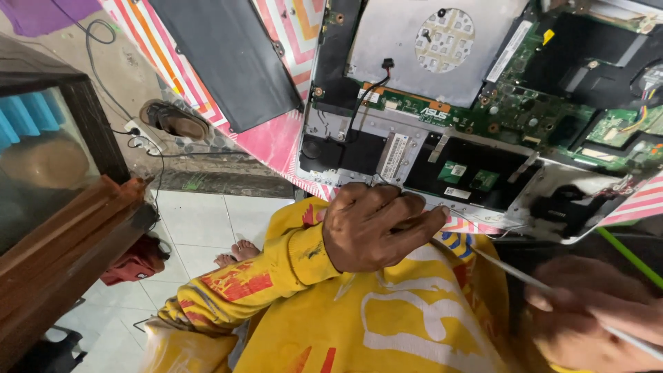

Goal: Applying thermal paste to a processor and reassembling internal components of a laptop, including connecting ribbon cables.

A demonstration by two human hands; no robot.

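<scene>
The left hand (376,224) is closing its fingers over the near edge of the opened laptop (476,110), which is lying at twelve o'clock from it. At four o'clock, the blurred right hand (594,314) is gripping a thin white rod (514,273).

Yellow sleeve (276,273), green circuit board (525,110), pink-striped cloth (276,138).

Crowded along the near edge of the opened laptop (483,131) by the left hand (376,228) gripping it and the right hand (594,318) with a thin white rod (511,273), with open room over the grey panel (407,55) farther back.
</scene>
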